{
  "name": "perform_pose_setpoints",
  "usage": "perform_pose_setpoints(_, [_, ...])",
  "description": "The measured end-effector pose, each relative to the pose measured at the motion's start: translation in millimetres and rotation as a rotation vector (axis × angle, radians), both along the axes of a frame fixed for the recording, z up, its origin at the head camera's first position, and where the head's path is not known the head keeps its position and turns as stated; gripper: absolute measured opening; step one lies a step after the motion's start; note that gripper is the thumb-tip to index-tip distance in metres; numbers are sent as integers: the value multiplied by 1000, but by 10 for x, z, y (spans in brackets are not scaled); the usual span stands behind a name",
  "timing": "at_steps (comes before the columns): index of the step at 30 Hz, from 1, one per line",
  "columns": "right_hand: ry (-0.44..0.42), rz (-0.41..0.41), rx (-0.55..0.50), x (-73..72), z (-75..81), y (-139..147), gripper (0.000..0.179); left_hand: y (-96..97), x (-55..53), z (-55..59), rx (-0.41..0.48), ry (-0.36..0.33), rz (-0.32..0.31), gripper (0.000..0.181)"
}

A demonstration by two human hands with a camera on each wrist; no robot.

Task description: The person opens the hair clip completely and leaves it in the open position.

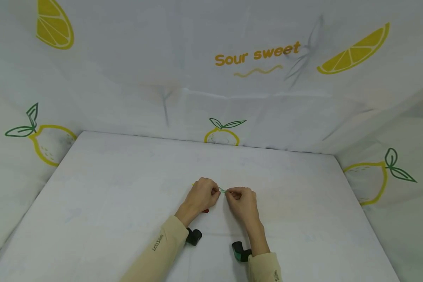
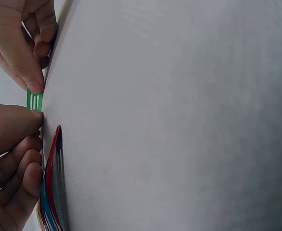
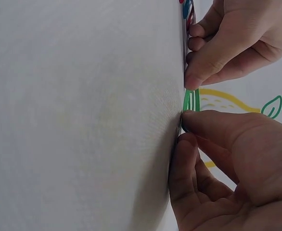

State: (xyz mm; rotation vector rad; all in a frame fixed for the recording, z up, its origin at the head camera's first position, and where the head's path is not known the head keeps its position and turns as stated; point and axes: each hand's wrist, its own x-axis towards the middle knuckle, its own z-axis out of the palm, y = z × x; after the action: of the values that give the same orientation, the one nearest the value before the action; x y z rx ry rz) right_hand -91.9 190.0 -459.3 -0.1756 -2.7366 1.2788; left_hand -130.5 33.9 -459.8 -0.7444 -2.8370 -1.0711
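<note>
A thin green strip with narrow slits (image 2: 34, 99) spans the small gap between the two hands, low over the white table. My left hand (image 1: 203, 194) pinches one end of it between thumb and finger. At its other end, the thumb and finger of my right hand (image 1: 244, 200) pinch it too. The fingers hide both ends, so its full shape cannot be told. Beside and below my left hand lie several thin coloured pieces (image 2: 49, 192), red and blue among them, mostly covered by that hand in the head view.
The white tabletop (image 1: 127, 188) spreads around both hands. White cloth walls (image 1: 127, 78) with lemon prints rise at the back and both sides. A black device (image 1: 194, 236) sits at the left wrist, and a black and green one (image 1: 240, 252) at the right.
</note>
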Motion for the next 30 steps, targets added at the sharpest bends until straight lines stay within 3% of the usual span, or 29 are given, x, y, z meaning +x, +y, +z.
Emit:
perform_pose_setpoints(8, [-11, -7, 2, 2, 1, 0, 11, -3, -4, -10, 5, -2, -4, 6])
perform_pose_setpoints(30, [-33, 4, 20, 42, 79, -15, 17, -149, 27, 20, -3, 120, -12, 7])
